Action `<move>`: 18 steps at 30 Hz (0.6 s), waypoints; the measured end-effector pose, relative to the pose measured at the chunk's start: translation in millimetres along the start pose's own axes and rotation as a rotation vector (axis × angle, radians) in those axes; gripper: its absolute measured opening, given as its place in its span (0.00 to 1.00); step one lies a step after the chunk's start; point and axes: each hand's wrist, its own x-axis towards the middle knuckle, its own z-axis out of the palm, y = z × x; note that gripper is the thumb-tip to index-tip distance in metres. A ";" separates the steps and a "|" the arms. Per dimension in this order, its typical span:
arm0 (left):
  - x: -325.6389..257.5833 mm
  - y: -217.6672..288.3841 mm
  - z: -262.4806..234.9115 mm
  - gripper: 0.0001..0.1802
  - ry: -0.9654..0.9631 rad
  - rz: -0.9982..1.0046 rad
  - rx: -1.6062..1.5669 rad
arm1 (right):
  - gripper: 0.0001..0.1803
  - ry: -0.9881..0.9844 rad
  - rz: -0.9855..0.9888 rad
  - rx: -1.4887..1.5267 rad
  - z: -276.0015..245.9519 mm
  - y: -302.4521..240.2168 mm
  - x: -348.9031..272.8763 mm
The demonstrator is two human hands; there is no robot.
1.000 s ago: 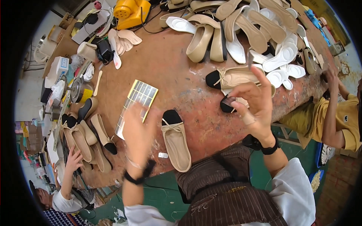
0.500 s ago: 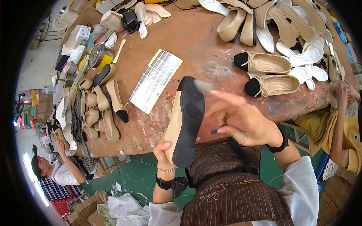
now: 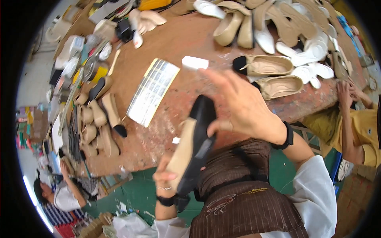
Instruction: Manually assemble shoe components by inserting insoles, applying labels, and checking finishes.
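Observation:
A beige flat shoe with a black toe and black sole (image 3: 183,152) is gripped near its heel by my left hand (image 3: 164,175). It stands tilted, toe away from me, its side and part of the sole showing. My right hand (image 3: 248,109) hovers on the right of the shoe, fingers stretched out and apart. Its thumb reaches the sole's edge; whether it touches is unclear. Beyond the index fingertip lies a white block (image 3: 195,62), and a small white piece (image 3: 176,140) shows beside the shoe. Left of the block is a printed label sheet (image 3: 152,93).
Beige shoes (image 3: 105,119) and a metal can (image 3: 93,70) crowd the table's left. At the right are two black-toed flats (image 3: 270,65) with piled insoles (image 3: 285,25). Co-workers sit at the left (image 3: 65,190) and right (image 3: 353,131) edges.
The shoe has come lower and turned, showing more of its side. My right hand has risen, its fingers spreading. The white block and small white piece now show on the table. The whole view has shifted.

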 end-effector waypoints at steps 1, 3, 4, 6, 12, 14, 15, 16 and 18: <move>10.8 -0.5 5.6 0.46 -0.027 -0.014 -0.007 | 0.55 0.174 0.020 -0.165 13.8 19.8 -4.9; -100.1 112.9 -134.5 0.44 0.143 0.274 0.086 | 0.48 0.258 0.193 -0.142 -11.7 57.1 -25.3; -93.7 114.2 -135.0 0.44 0.255 0.449 0.121 | 0.47 0.274 0.209 -0.191 -14.8 65.8 -31.1; -73.6 153.4 -95.7 0.41 0.473 0.791 0.710 | 0.46 0.271 0.295 -0.378 -34.4 98.9 -56.4; -52.1 327.0 -191.0 0.26 0.944 0.574 1.777 | 0.41 -0.004 0.333 -0.680 -64.7 183.3 -99.4; -19.7 302.2 -182.8 0.23 1.168 0.821 2.017 | 0.39 0.052 0.256 -0.692 -60.0 203.1 -97.2; 5.2 272.8 -155.5 0.25 1.122 1.050 2.117 | 0.37 0.087 0.184 -0.697 -61.5 208.5 -96.1; 30.4 223.6 -91.7 0.27 0.970 1.059 2.036 | 0.33 0.121 0.228 -0.644 -65.9 209.0 -98.0; 47.9 135.6 -28.1 0.28 0.792 0.895 1.762 | 0.32 0.167 0.257 -0.537 -58.1 170.9 -77.4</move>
